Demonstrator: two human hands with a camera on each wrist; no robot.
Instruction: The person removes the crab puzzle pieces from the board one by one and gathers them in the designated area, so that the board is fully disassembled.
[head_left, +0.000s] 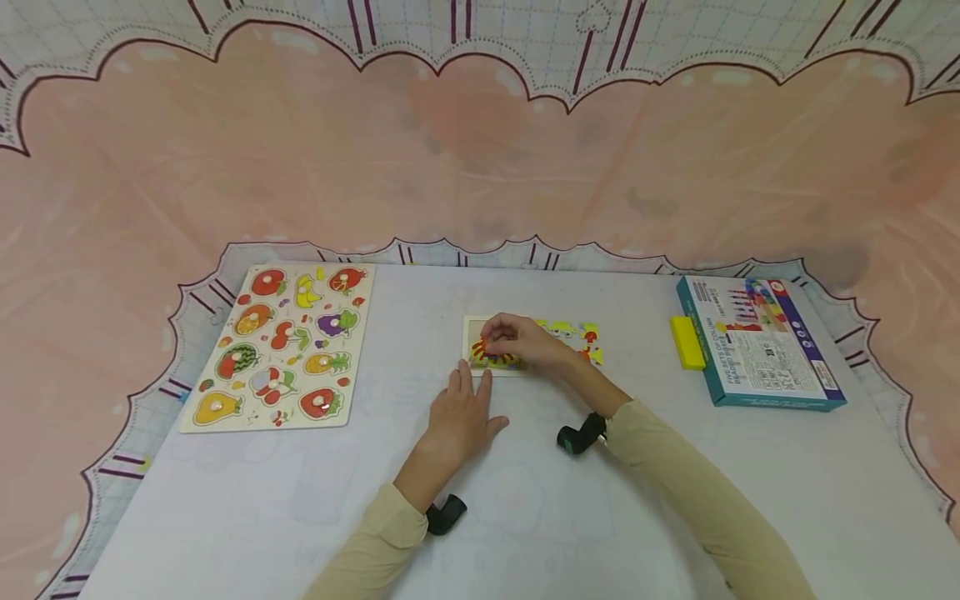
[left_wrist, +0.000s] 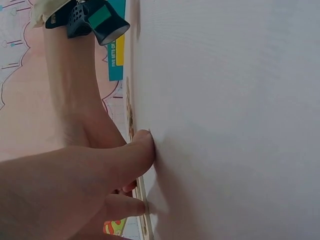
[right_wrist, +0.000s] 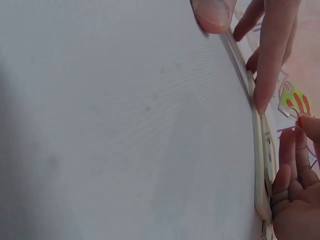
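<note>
A small puzzle board [head_left: 531, 372] with a pale frame and bright pictures lies near the middle of the white table. Over its left part, my right hand [head_left: 517, 340] pinches a green puzzle piece [right_wrist: 295, 98] with red stripes, which shows tilted up in the right wrist view. My left hand [head_left: 461, 417] lies at the board's near left corner, its extended fingers touching the edge, the thumb on the tabletop. In the left wrist view, the left hand [left_wrist: 95, 172] covers most of the board. The right hand hides the board's middle.
On the left lies a large fruit and vegetable board [head_left: 285, 348]. A teal and white box [head_left: 765, 342] stands on the right, with a yellow block [head_left: 687, 342] against its left side. White tabletop [head_left: 540, 525] extends in front of the puzzle board.
</note>
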